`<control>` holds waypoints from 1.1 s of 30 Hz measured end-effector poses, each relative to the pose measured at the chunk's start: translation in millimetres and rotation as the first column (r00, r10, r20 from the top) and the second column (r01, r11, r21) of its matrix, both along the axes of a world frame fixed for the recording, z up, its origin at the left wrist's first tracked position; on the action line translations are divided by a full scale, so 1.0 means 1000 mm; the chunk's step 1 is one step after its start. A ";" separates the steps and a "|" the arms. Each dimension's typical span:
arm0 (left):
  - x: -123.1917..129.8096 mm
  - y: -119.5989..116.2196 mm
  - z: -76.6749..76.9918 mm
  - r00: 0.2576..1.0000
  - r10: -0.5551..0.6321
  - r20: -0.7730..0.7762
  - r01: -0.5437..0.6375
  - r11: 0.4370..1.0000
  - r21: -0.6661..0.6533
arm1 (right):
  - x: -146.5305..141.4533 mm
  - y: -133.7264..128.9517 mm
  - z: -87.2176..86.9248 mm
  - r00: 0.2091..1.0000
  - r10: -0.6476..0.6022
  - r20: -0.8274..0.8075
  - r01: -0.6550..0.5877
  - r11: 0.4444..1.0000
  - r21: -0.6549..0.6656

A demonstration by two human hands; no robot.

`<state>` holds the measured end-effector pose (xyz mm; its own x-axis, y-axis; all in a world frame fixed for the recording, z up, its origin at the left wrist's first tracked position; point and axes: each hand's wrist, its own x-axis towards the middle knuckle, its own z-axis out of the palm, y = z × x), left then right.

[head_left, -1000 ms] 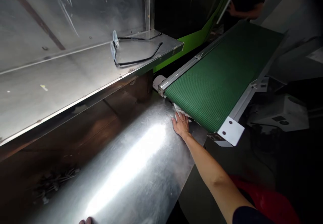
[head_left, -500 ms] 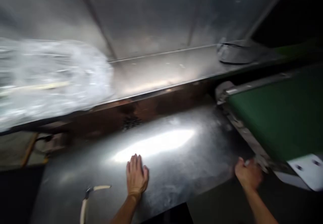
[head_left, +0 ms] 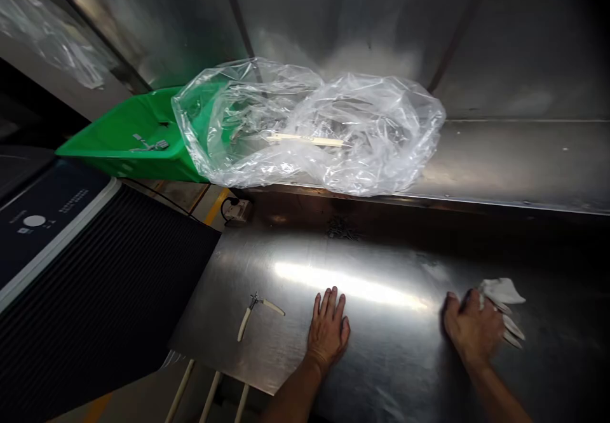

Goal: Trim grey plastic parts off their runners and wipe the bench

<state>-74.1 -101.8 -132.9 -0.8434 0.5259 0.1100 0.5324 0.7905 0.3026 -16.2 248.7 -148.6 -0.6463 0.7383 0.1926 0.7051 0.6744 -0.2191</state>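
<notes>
My left hand (head_left: 328, 331) lies palm down on the metal table (head_left: 381, 359), its fingers stretched out and holding nothing. On the right side of the table, my right hand (head_left: 474, 328) is closed on a crumpled white glove (head_left: 502, 291), with white finger-like ends poking out beyond it. Pliers with cream handles (head_left: 274, 307) lie spread apart on the table, left of my left hand. A small heap of dark metal pieces (head_left: 342, 227) sits near the far edge of the table.
Above the table's far side, a metal ledge (head_left: 515, 159) carries clear plastic bags (head_left: 381, 124) with a cream stick (head_left: 309, 140). A green bin (head_left: 143, 124) with grey pieces stands at the left. A black ribbed surface (head_left: 109, 283) borders the table's left side.
The view has swung left, bringing in the green bin and ribbed surface, while the green belt has left view. White glove now shows in my right hand. My left hand stays flat on the table.
</notes>
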 end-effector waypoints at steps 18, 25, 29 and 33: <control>-0.205 0.115 0.022 0.959 0.265 0.101 -0.274 0.957 0.096 | -0.021 -0.017 0.014 0.997 -0.016 -0.074 0.011 0.997 -0.073; -0.178 0.121 0.016 0.942 0.318 0.106 -0.325 0.944 0.055 | -0.014 -0.013 0.009 0.994 0.027 -0.105 -0.039 0.992 -0.116; -0.131 0.110 0.023 0.942 0.328 0.069 -0.332 0.941 0.067 | -0.004 -0.004 -0.005 0.974 0.159 -0.162 -0.176 0.979 -0.099; -0.079 0.095 0.028 0.941 0.332 0.064 -0.336 0.938 0.084 | 0.000 0.010 -0.017 0.924 0.317 -0.213 -0.344 0.933 -0.105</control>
<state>-153.4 -6.5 -104.5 -0.9742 0.2026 0.0995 0.2256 0.8876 0.4015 -16.2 258.7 -165.4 -0.8195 0.5167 0.2477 0.3830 0.8155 -0.4340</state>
